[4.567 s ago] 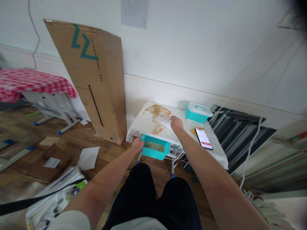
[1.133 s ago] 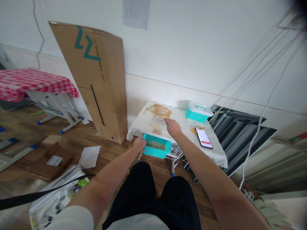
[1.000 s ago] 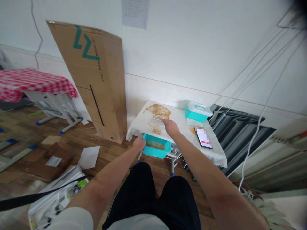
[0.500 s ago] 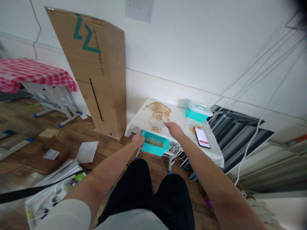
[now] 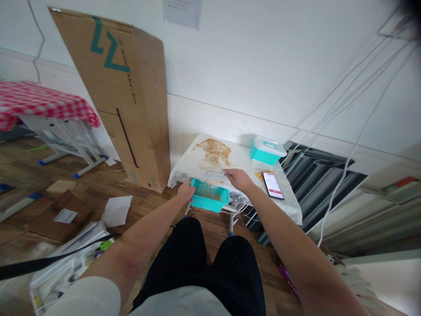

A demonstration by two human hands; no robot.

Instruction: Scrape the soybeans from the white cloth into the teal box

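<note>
Item: a left hand (image 5: pixel 186 192), just below the centre of the frame, whose fingers are closing around the left end of an open teal bin (image 5: pixel 207 204). The bin is hanging at the front edge of the surface (image 5: pixel 188 166), and loose granules (image 5: pixel 210 194) are lying over its floor; whether it is touching that edge, I am not able to tell. Item: a right hand (image 5: pixel 238 179), to the right of it, whose fingers are pinching the right end of a flat white piece (image 5: pixel 213 174); that piece is sitting over the surface's front part, just above the bin in the frame. Item: a patch of golden-brown grains (image 5: pixel 215 150), centre of the frame, which is spreading across the white cloth covering the surface. Item: a lidded teal box (image 5: pixel 268 151), which is standing right of centre at the back of the surface. Item: a phone (image 5: pixel 272 185), which is lying in front of that box with its screen glowing, an orange item (image 5: pixel 259 175) just beside it. Item: a tall cardboard carton (image 5: pixel 131 101), which is leaning against the wall, upper left of the frame. Item: a red-and-white checked cloth (image 5: pixel 49 103), which is draping another table at the left edge.
</note>
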